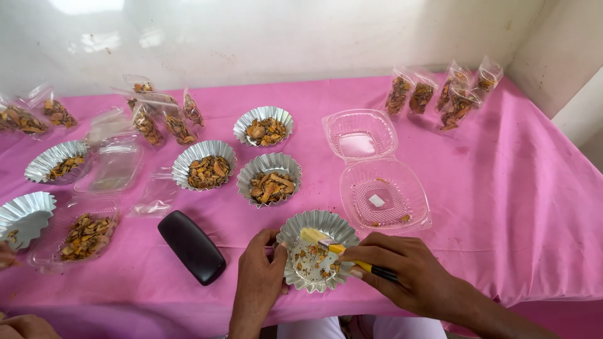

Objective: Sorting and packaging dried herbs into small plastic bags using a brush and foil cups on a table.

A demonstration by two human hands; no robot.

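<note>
Steadying the fluted silver foil cup [317,258] at the table's near edge, the left hand [259,281] is pinching its rim. Inside, the right hand [405,271] is gripping a small yellow-handled brush [339,247], bristles sweeping the nearly emptied base (only crumbs are remaining). Four foil cups filled with brown dried pieces [268,178] are waiting behind; the clear plastic clamshell box [377,171] is lying open, almost bare.

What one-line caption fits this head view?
Left hand steadies a fluted foil cup while right hand brushes its crumbs with a yellow-handled brush on a pink tablecloth.
</note>
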